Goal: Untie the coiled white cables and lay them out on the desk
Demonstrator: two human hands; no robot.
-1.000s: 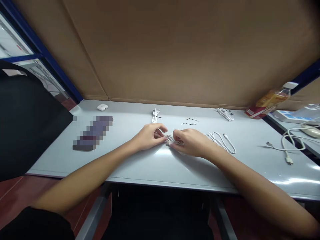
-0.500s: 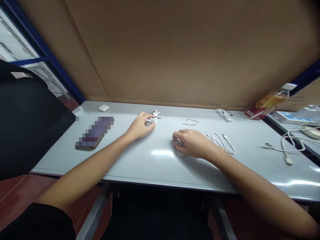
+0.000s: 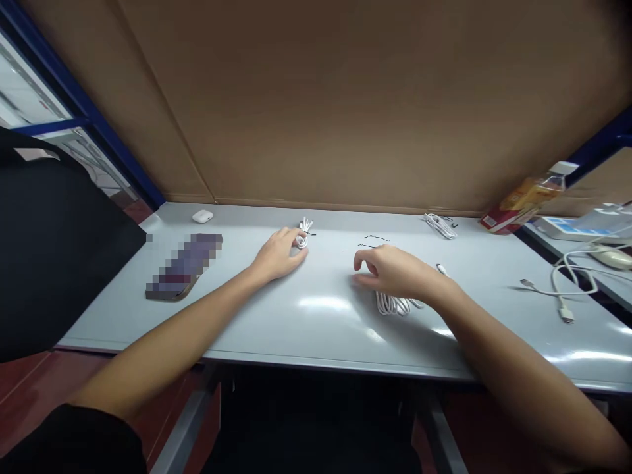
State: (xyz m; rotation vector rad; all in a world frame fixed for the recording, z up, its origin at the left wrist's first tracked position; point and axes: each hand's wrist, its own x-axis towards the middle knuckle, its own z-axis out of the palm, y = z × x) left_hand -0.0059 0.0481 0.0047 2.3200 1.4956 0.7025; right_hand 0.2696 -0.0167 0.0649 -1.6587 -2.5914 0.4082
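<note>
My left hand (image 3: pixel 280 255) is at a small bundled white charging cable (image 3: pixel 305 226), its thumb and index finger on either side of the lower end. A black twist tie (image 3: pixel 311 234) crosses that bundle. My right hand (image 3: pixel 395 268) hovers with thumb and curled index finger apart and nothing between them. Just below it lies a loosely coiled white cable (image 3: pixel 392 305), partly hidden by the hand and wrist. Two loose black twist ties lie behind the right hand, the farther twist tie (image 3: pixel 378 237) in plain sight.
Another bundled white cable (image 3: pixel 439 226) lies at the back beside a drink bottle (image 3: pixel 528 197). A phone (image 3: pixel 185 266) and a white earbud case (image 3: pixel 202 216) are on the left. Loose white cables (image 3: pixel 555 293) trail across the right edge. A cardboard panel (image 3: pixel 316 105) closes off the back.
My right hand has let go of the coiled cable, which now lies farther right, below the hand. The left thumb and index finger have closed in on the bundled cable.
</note>
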